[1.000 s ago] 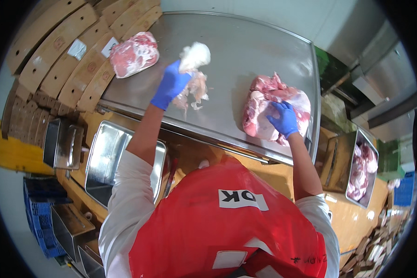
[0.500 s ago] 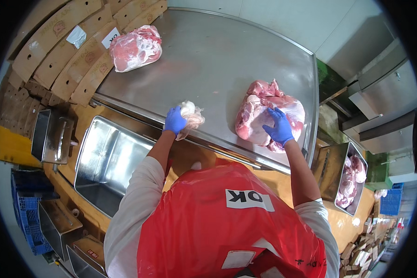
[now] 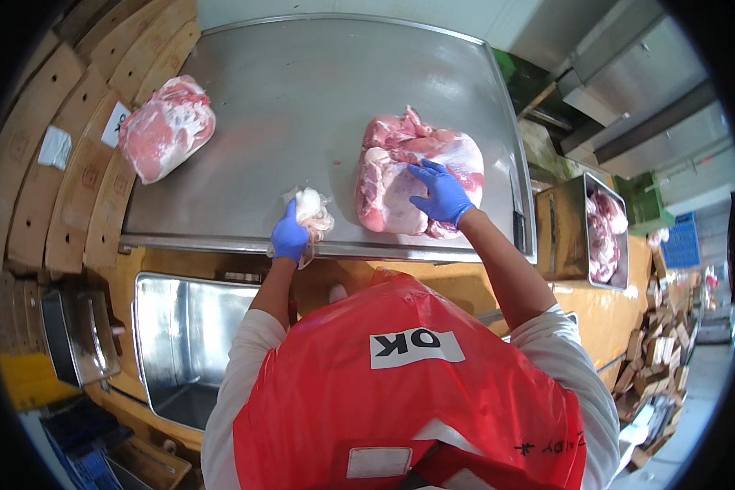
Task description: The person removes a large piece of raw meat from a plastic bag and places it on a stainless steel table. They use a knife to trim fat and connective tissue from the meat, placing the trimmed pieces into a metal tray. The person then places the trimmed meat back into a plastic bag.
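Near the front edge of the steel table [image 3: 278,98], my left hand [image 3: 289,237] in a blue glove is closed on a crumpled bundle [image 3: 310,211] of white and pinkish material, which looks like thin wrapping or fat. To its right, my right hand [image 3: 433,188], also gloved, rests with spread fingers on a large raw cut of meat [image 3: 384,204] with pink flesh and pale fat. A second piece of meat [image 3: 167,131] lies apart at the table's left side, beside the cardboard boxes.
Cardboard boxes [image 3: 33,171] are stacked on the left. An open steel bin [image 3: 184,335] stands below the table, smaller bins [image 3: 77,343] farther left. A steel container of meat [image 3: 604,241] is at the right, near a blue crate [image 3: 679,241] and cardboard pieces [image 3: 653,367].
My left hand has come down from mid-table to the front edge with the bundle. My right hand has stayed on the large meat. The camera's view has turned, shifting the table in the picture.
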Demonstrator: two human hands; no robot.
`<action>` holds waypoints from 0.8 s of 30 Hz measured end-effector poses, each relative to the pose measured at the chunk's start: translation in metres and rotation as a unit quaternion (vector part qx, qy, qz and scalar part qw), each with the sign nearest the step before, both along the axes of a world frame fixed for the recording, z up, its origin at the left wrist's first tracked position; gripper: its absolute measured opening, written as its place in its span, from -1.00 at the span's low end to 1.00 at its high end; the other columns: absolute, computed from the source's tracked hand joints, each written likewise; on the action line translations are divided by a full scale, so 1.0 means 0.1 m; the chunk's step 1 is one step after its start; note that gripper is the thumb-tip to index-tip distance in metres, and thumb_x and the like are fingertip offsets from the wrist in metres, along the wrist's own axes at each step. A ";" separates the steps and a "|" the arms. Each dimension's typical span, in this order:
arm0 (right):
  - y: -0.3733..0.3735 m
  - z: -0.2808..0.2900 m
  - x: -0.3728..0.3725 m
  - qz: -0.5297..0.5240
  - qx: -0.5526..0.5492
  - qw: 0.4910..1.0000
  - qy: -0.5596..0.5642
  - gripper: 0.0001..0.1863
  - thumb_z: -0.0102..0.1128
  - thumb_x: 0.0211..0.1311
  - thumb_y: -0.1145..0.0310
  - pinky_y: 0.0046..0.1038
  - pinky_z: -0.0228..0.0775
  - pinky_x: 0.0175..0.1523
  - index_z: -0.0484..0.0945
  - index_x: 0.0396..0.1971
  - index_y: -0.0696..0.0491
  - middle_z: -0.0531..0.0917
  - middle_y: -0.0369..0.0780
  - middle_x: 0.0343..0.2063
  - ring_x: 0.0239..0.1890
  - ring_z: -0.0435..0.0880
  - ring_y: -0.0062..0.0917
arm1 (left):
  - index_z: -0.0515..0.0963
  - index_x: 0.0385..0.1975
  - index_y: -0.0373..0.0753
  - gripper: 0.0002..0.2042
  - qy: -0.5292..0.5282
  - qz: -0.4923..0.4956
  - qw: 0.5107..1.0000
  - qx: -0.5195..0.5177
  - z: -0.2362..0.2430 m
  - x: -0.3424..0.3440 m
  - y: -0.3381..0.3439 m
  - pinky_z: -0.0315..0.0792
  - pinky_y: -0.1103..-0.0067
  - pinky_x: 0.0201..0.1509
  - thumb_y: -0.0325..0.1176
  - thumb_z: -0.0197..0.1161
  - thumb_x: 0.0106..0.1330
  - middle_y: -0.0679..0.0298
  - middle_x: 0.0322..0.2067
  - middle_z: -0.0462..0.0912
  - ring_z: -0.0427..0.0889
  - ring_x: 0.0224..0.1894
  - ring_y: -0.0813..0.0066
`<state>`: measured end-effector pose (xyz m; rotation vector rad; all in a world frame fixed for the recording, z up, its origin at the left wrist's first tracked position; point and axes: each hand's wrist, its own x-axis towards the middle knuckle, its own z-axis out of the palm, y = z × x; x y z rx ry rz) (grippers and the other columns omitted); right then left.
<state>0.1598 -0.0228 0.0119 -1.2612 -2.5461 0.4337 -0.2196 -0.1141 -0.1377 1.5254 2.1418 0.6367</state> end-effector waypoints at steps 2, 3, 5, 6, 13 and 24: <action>-0.06 0.03 -0.03 -0.009 0.001 1.000 0.014 -0.23 0.45 0.08 0.22 -0.14 0.24 0.47 0.44 0.34 0.07 0.47 0.08 0.30 0.41 0.35 0.00 | 0.44 0.28 -0.24 -0.41 -0.134 0.007 0.990 0.045 -0.23 -0.06 0.08 0.63 0.26 -0.08 -0.39 0.34 0.18 0.02 -0.27 0.74 0.76 -0.24 0.02; -0.03 0.14 -0.16 0.004 0.010 1.000 0.024 -0.23 0.46 0.08 0.21 -0.14 0.24 0.47 0.45 0.33 0.08 0.48 0.08 0.30 0.41 0.35 0.00 | 0.48 0.21 -0.28 -0.49 -0.254 0.021 0.963 0.090 -0.61 -0.41 0.13 0.63 0.32 -0.10 -0.43 0.30 0.21 0.08 -0.25 0.74 0.76 -0.25 0.14; -0.06 0.11 -0.18 -0.007 0.017 0.999 0.032 -0.23 0.46 0.08 0.17 -0.12 0.24 0.47 0.45 0.32 0.08 0.48 0.07 0.30 0.41 0.36 0.00 | 0.56 0.09 -0.36 -0.63 -0.416 0.010 0.907 0.063 -0.72 -0.50 0.29 0.63 0.44 -0.12 -0.48 0.23 0.26 0.20 -0.22 0.72 0.73 -0.25 0.36; -0.08 0.03 -0.11 -0.019 0.017 0.999 0.035 -0.23 0.46 0.08 0.14 -0.11 0.25 0.47 0.46 0.31 0.08 0.49 0.06 0.29 0.41 0.36 0.00 | 0.58 0.04 -0.40 -0.68 -0.448 0.000 0.894 -0.004 -0.52 -0.41 0.29 0.62 0.50 -0.13 -0.51 0.19 0.29 0.25 -0.20 0.70 0.70 -0.23 0.47; -0.45 0.33 -0.32 -0.108 -0.160 0.962 0.190 0.01 0.48 0.14 -0.07 -0.14 0.16 0.52 0.19 0.49 0.07 0.41 0.08 0.36 0.47 0.31 -0.07 | 0.53 0.16 -0.44 -0.61 -0.460 -0.124 0.878 -0.046 1.04 0.16 0.52 0.60 0.44 -0.01 -0.49 0.17 0.34 0.18 -0.07 0.69 0.69 -0.09 0.38; -1.79 0.86 0.44 -0.199 0.179 0.912 0.312 0.38 0.69 -0.22 -0.12 -0.06 0.01 0.56 0.00 0.53 0.10 0.17 0.06 0.46 0.54 0.10 -0.01 | 0.30 0.40 -0.27 -0.55 -0.634 -0.200 0.709 -0.237 2.10 2.78 0.20 0.52 0.31 0.31 -0.21 -0.04 0.62 0.13 0.27 0.48 0.56 0.24 0.23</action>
